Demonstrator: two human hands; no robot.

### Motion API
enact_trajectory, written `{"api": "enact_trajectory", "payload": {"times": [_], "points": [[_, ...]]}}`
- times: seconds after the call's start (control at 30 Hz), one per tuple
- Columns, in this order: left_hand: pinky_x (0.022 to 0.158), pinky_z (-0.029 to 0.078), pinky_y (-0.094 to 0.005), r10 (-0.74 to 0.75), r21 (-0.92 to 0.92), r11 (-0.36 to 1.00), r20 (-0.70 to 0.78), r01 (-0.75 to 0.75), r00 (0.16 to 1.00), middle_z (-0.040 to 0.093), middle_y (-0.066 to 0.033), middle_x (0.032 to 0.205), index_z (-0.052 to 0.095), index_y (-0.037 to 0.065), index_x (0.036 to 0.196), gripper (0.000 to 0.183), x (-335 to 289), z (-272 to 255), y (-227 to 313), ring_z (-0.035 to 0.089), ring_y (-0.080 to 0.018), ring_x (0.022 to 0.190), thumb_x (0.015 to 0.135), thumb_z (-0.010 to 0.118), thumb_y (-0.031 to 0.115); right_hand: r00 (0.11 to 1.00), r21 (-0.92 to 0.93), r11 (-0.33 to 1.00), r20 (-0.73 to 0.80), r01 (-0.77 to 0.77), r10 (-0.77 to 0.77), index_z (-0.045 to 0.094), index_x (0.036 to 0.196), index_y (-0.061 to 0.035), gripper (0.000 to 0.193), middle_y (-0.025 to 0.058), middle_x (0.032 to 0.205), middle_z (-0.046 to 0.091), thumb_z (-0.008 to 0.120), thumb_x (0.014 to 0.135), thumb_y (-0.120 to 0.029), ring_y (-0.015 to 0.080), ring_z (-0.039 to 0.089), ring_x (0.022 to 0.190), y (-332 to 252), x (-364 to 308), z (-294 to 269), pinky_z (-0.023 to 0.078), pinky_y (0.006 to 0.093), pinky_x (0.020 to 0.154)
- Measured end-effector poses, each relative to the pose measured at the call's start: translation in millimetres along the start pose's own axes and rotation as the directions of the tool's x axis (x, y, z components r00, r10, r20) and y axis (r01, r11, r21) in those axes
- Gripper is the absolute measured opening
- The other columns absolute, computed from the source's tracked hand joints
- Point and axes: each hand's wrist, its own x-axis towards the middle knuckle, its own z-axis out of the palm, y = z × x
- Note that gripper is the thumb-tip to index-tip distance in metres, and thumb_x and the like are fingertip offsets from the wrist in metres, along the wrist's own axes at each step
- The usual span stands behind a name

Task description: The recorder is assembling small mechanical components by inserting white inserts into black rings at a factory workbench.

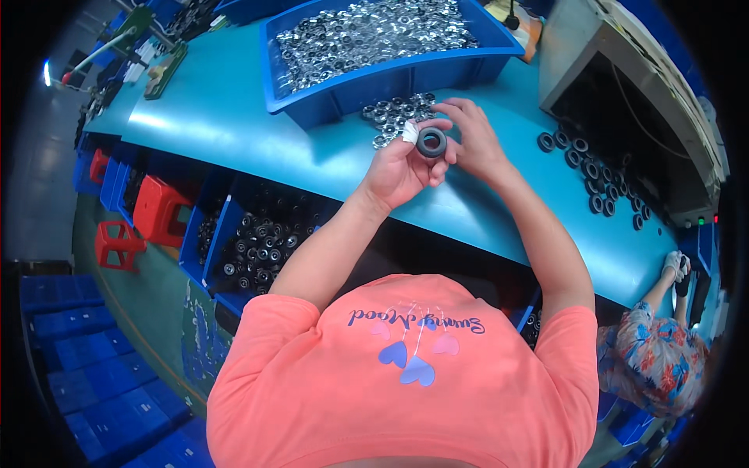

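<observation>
A thick black ring [431, 143] with an open centre is held up in my left hand [395, 168], pinched between thumb and fingers. One fingertip of that hand wears a white wrap [410, 132]. Close on its right is my right hand [477, 143], its thumb and fingers bent but apart, with nothing visible between them. Just beyond both hands, a small heap of shiny clear-and-black round parts [386, 114] lies on the blue-green table, partly covered by my fingers.
A large blue bin [398, 76] full of similar parts stands behind the heap. Black rings [591, 170] lie scattered at right, before a pale box-shaped machine [581, 54]. Another person [659, 355] works at far right. Blue bins of parts [261, 249] and red stools [160, 210] stand below the table.
</observation>
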Motion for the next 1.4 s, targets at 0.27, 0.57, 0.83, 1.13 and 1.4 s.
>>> {"api": "enact_trajectory", "payload": {"times": [0.27, 0.57, 0.83, 1.13, 1.4], "points": [[0.075, 0.053, -0.0328, 0.023, 0.025, 0.999, 0.014, -0.024, 1.0, 0.063, -0.022, 0.115, 0.045, 0.003, 0.147, 0.053, -18, -21, 5, 0.064, -0.0215, 0.087, 0.106, 0.05, 0.036, 1.0, 0.006, 1.0, -0.014, -0.007, 0.007, 0.067, 0.128, -0.0148, 0.051, 0.0142, 0.135, 0.057, 0.076, 0.079, -0.008, 0.0372, 0.056, 0.121, 2, 2, 35, 0.047, 0.0468, 0.104], [0.085, 0.052, -0.0353, 0.021, -0.084, 0.996, 0.003, -0.021, 1.0, 0.062, -0.0245, 0.12, 0.042, 0.003, 0.15, 0.059, -22, -28, 0, 0.062, -0.0251, 0.095, 0.102, 0.058, 0.033, 0.989, 0.231, 0.972, -0.129, -0.043, 0.074, 0.07, 0.107, -0.0096, 0.03, 0.0112, 0.115, 0.063, 0.071, 0.078, 0.0, 0.0312, 0.065, 0.102, 7, -2, 42, 0.056, 0.0394, 0.083], [0.086, 0.052, -0.0374, 0.0, -0.046, 0.999, -0.002, 0.0, 1.0, 0.061, -0.0234, 0.123, 0.045, 0.004, 0.15, 0.056, 6, -7, 2, 0.059, -0.0253, 0.093, 0.101, 0.056, 0.029, 0.889, 0.787, 0.516, 0.087, -0.338, 0.449, 0.067, 0.115, -0.003, 0.026, 0.0052, 0.107, 0.066, 0.069, 0.091, -0.009, 0.0154, 0.065, 0.094, 25, 2, 9, 0.054, 0.0309, 0.084], [0.081, 0.053, -0.037, -0.075, -0.048, 0.996, -0.042, 0.073, 0.996, 0.063, -0.0206, 0.118, 0.052, 0.002, 0.141, 0.049, 80, -12, -18, 0.061, -0.0244, 0.091, 0.11, 0.044, 0.039, 0.796, 0.957, 0.03, 0.223, -0.289, 0.562, 0.062, 0.129, 0.0016, 0.037, 0.0055, 0.105, 0.069, 0.067, 0.096, -0.013, 0.0151, 0.066, 0.096, 60, -22, -42, 0.054, 0.029, 0.087], [0.081, 0.054, -0.0385, -0.108, -0.041, 0.994, -0.07, 0.105, 0.992, 0.065, -0.0201, 0.117, 0.054, 0.001, 0.138, 0.047, 112, -34, -29, 0.062, -0.0253, 0.092, 0.11, 0.046, 0.038, 0.816, 0.971, -0.006, 0.203, -0.237, 0.542, 0.06, 0.129, 0.001, 0.038, 0.0076, 0.112, 0.067, 0.069, 0.093, -0.008, 0.0169, 0.067, 0.1, 65, -22, -40, 0.054, 0.0309, 0.092]]}}
